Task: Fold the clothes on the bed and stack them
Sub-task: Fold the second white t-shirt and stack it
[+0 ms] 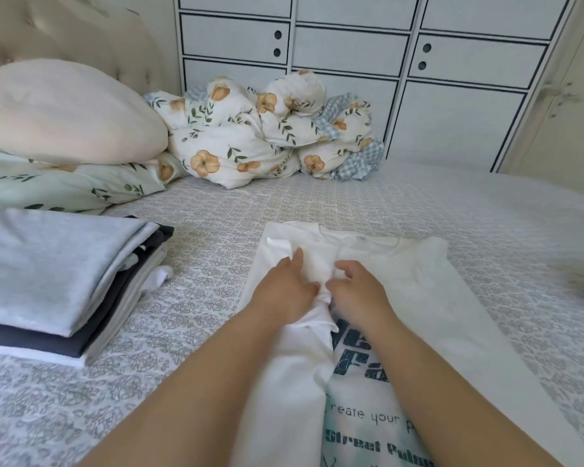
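My white T-shirt (429,298) lies flat on the bed at six o'clock, collar toward twelve, its left side folded over the dark printed lettering. At nine o'clock sits my stack of folded clothes (58,274): light grey on top, dark navy and white beneath.

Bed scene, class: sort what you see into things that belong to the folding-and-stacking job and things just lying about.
Job:
white printed T-shirt
stack of folded clothes
left hand, flat on the shirt
right hand, fingers curled at a fold

Lying about:
cream pillow
floral duvet
white drawer unit
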